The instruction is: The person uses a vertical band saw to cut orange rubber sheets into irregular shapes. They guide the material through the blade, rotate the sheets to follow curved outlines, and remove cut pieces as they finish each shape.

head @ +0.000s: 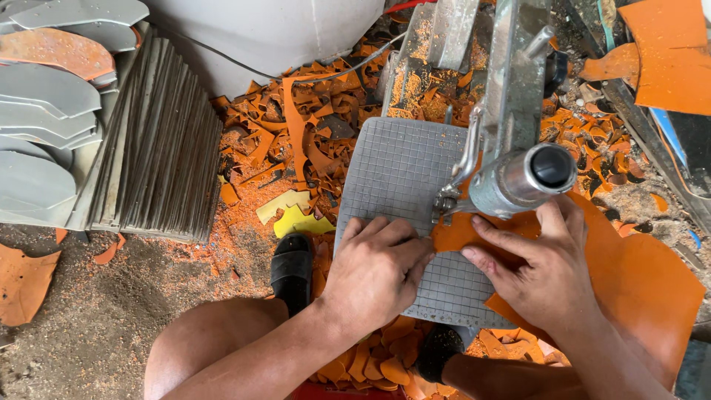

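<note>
Right now both hands lie flat, fingers spread: left hand (378,270) and right hand (537,270) press the orange sheet (637,289) at the worktop's (400,167) near right edge. Fingertips sit just beside the cutting head (448,200); I'd judge one slip could catch them.

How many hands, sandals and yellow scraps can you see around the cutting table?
Hands: 2, the left hand and the right hand, both pressing the orange sheet on the gridded grey table
Black sandals: 2
Yellow scraps: 2
Total: 6
</note>
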Available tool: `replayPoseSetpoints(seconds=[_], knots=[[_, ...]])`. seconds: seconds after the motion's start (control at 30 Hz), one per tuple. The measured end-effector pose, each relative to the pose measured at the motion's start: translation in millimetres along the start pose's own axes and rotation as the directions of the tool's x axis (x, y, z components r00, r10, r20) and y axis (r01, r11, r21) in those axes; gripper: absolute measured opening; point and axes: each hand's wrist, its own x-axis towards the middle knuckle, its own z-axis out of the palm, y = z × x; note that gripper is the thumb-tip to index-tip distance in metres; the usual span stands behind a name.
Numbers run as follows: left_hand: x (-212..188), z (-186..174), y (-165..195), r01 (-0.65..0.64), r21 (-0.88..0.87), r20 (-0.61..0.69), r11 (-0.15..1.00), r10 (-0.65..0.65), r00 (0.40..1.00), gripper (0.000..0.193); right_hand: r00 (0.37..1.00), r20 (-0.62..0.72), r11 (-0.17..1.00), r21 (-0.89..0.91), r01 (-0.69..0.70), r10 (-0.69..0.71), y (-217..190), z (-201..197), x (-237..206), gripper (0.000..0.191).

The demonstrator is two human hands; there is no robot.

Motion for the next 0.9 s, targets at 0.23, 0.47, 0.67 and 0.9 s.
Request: replayPoseSetpoints(seconds=[0.23,0.47,0.67,0.9], knots=[[0,-2,-4,-0.034,-0.018,0.037,0.999,0.035,0.999,0.013,1.000,0.007,0.996,0.087,0.005,-0.006,6,-2,3,0.043],[2,-1,-4,-0.015,-0.022,0.054,1.000,0.016,0.998,0.011,1.000,0.003,0.998,0.061,-0.011,0.011,6,0,2,0.043],[2,-2,-5,-0.027,-0.030,0.054,0.999,0.029,0.998,0.011,1.000,-0.001,0.999,0.047,0.010,-0.010,4,-1,4,0.043],[6,-5,-4,0.000,-0.013,0.065,1.000,0.001,0.998,0.007,1.000,-0.013,1.000,0.010,-0.005,0.006,-4,-2,4,0.042]])
